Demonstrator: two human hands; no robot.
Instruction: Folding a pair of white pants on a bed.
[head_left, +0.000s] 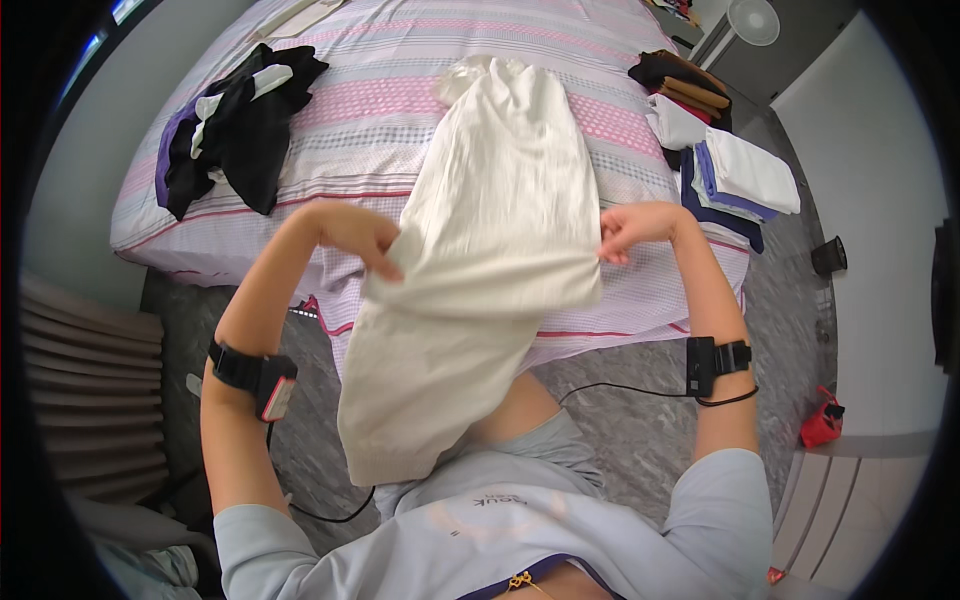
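Note:
A long cream garment (510, 180) lies lengthwise over the bed's near edge, with a fluffy or lacy part (454, 79) at its far end. Its lower part hangs down in front of me, ending in a ribbed hem (390, 469) over my lap. A loose crosswise fold runs across its middle. At the right edge of that fold, my right hand (637, 229) pinches the fabric between thumb and fingers. My left hand (360, 236) is at the opposite edge, its fingertips over the cloth; blur hides whether they grip it.
The bed (360, 97) has a striped pink and grey sheet. Black and purple clothes (240, 142) are heaped at its left. Folded clothes (750, 172) are stacked at the right edge, with darker ones (686, 86) behind. Cables run from my forearm straps (701, 367).

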